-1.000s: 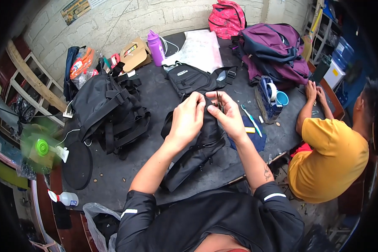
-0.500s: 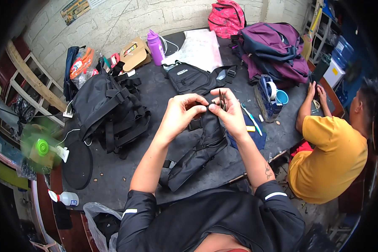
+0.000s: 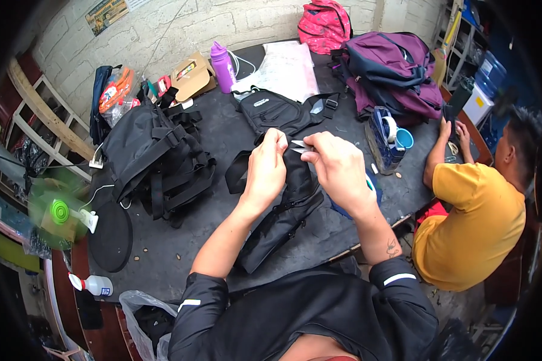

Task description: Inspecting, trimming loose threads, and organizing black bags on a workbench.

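Note:
My right hand point(image 3: 342, 168) is closed around small metal thread snips point(image 3: 299, 146), whose two blades stand apart and point left toward my other hand. Fingers pinched together, my left hand point(image 3: 267, 168) is raised just beside the blade tips; what it grips is too small or hidden to make out. Below and between both hands lies a black sling bag point(image 3: 283, 222), stretching toward the table's near edge. A black strap point(image 3: 238, 172) loops out left of my left wrist. Behind my hands rests another small black bag point(image 3: 274, 111).
A large black backpack point(image 3: 147, 153) lies left, near a spinning fan point(image 3: 60, 210) and a spray bottle point(image 3: 93, 284). Purple backpack point(image 3: 397, 72), tape dispenser point(image 3: 382, 141) and purple bottle point(image 3: 223, 69) stand farther back. A person in a yellow shirt point(image 3: 476, 222) sits at right.
My right hand has turned over, bringing the snips from upright to pointing left. My left hand has drawn slightly left, and a strap loop now shows beside it.

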The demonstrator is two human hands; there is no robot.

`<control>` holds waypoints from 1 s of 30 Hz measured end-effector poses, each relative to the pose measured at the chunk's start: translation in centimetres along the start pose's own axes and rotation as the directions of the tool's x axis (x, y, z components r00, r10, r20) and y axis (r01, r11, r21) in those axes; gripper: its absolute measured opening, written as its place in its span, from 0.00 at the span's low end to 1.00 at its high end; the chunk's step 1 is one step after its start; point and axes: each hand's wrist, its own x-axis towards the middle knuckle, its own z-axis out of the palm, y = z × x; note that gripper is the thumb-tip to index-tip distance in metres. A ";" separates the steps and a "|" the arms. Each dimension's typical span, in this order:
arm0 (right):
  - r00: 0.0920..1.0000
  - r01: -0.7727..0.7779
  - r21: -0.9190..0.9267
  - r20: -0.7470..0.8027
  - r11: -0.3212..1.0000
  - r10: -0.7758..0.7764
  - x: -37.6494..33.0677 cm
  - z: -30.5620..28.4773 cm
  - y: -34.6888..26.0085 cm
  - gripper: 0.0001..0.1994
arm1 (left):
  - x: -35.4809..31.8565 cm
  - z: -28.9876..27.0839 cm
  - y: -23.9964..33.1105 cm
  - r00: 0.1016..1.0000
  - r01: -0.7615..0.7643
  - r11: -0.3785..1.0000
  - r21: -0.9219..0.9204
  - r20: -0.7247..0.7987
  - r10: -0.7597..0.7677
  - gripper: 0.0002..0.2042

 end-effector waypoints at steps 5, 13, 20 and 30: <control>0.989 0.145 -0.199 0.034 0.969 -0.141 1.0 -0.6 -0.6 0.06 | 0.1 0.4 0.6 1.000 -0.028 0.998 0.054 0.006 0.028 0.03; 0.980 0.191 -0.288 0.102 0.938 -0.168 1.2 -0.9 -0.4 0.06 | 0.2 0.9 0.4 0.999 -0.054 0.994 0.091 0.014 0.053 0.02; 0.963 -0.207 -0.114 -0.201 0.972 0.182 -2.8 0.8 7.2 0.07 | 1.4 -0.7 -0.4 0.918 0.396 0.576 -0.715 0.316 -0.239 0.35; 0.909 -0.354 -0.088 -0.266 0.931 0.321 -9.3 4.2 9.6 0.09 | 1.5 0.3 0.6 0.917 0.399 0.487 -0.777 0.351 -0.190 0.48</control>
